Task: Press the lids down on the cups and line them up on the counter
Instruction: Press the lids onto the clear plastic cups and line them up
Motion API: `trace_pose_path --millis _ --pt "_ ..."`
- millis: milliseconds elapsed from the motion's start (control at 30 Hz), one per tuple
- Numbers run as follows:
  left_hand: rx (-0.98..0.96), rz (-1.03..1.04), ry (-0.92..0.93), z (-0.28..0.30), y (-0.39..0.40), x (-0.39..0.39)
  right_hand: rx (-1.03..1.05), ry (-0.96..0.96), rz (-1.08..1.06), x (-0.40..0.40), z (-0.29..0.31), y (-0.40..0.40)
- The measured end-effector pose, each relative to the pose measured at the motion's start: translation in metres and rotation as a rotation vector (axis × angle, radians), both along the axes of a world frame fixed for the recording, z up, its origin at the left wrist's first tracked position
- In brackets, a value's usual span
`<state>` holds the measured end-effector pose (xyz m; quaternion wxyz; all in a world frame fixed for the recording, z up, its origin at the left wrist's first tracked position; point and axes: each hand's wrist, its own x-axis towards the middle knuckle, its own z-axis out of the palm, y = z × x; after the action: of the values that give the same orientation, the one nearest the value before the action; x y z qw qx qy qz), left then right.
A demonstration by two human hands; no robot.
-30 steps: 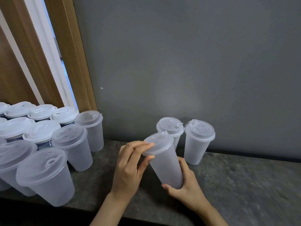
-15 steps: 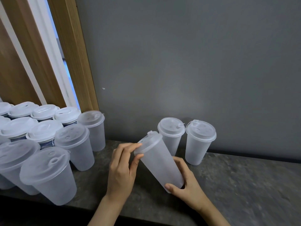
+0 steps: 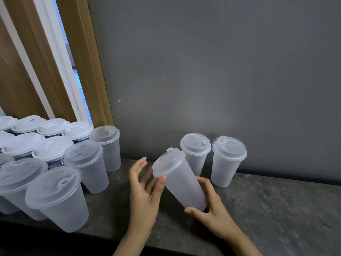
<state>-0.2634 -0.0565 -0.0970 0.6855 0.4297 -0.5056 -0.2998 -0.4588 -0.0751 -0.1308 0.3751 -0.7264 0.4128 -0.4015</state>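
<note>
Holding a tilted cup point(image 3: 184, 183) above the counter point(image 3: 267, 209), the right hand point(image 3: 212, 213) curls around its base; the left hand point(image 3: 145, 187) is spread wide, thumb touching the lid point(image 3: 167, 162) rim. Uneven thumb pressure could leave the lid half-seated, or the slick base could slip. Two lidded cups point(image 3: 212, 156) stand just behind. No readable writing anywhere.

Left tabletop point(image 3: 276, 209) blocked by packed cluster of lidded cups point(image 3: 55, 163). Two lidded cups point(image 3: 212, 159) stand against the wall point(image 3: 203, 71) behind the hands. Open gap between groups; right tabletop free.
</note>
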Motion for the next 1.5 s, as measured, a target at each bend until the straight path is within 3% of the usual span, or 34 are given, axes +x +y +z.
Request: trace_pose_path --millis 33,133,333,433,500,933,1167,1367,1500 --pt "0.022 -0.074 0.052 -0.002 -0.001 -0.002 -0.029 -0.009 0.007 0.001 -0.001 0.0" --pt "0.022 -0.116 -0.06 -0.005 -0.003 -0.004 -0.083 0.016 0.034 0.004 -0.004 -0.001" --pt "-0.015 0.086 -0.245 0.001 -0.011 0.005 -0.16 0.177 -0.045 0.004 -0.014 -0.007" --pt "-0.091 0.235 -0.45 0.008 -0.03 0.016 -0.225 0.313 -0.098 0.004 -0.02 -0.009" --pt "-0.048 0.23 -0.5 0.013 -0.045 0.017 -0.258 0.422 -0.125 0.004 -0.022 -0.01" --pt "0.017 0.073 -0.576 -0.008 -0.086 0.011 -0.254 0.567 -0.159 0.008 -0.017 -0.011" --pt "0.104 0.273 -0.514 -0.01 -0.026 0.032 -0.211 0.603 -0.157 0.007 -0.014 -0.01" --pt "-0.195 0.55 -0.978 0.055 0.033 0.073 -0.216 0.653 -0.168 0.011 -0.01 -0.01" --pt "0.039 0.616 -1.094 0.083 0.042 0.099 -0.256 0.622 -0.135 0.035 -0.006 -0.01"
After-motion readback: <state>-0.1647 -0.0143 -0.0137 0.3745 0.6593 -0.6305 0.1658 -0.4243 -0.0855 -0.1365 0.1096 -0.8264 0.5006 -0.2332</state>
